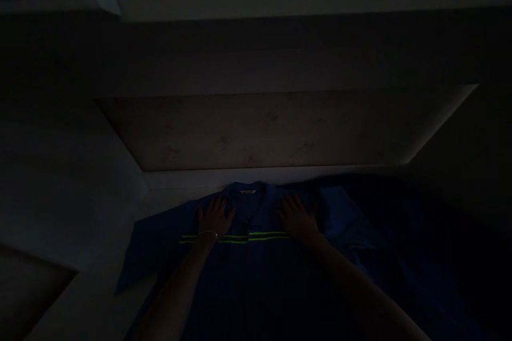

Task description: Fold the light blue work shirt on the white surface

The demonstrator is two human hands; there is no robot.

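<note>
A blue work jacket (236, 261) lies spread out front side up, its collar at the far end with a small white label inside. Bright yellow-green double stripes run across its chest. My left hand (215, 218) rests flat on the chest near the left shoulder, fingers apart, a bracelet at the wrist. On the other side of the collar, my right hand (296, 217) also lies flat with its fingers spread. The left sleeve stretches out to the side; the right sleeve looks folded or bunched. The jacket's lower part is lost in the dark.
The scene is very dim. Behind the jacket stands a panel (248, 130) with a faint floral pattern. A pale shelf edge (280, 2) crosses above, with items in clear plastic on it. Dark blue cloth (420, 234) lies at the right, and a pale surface (96, 298) shows at the left.
</note>
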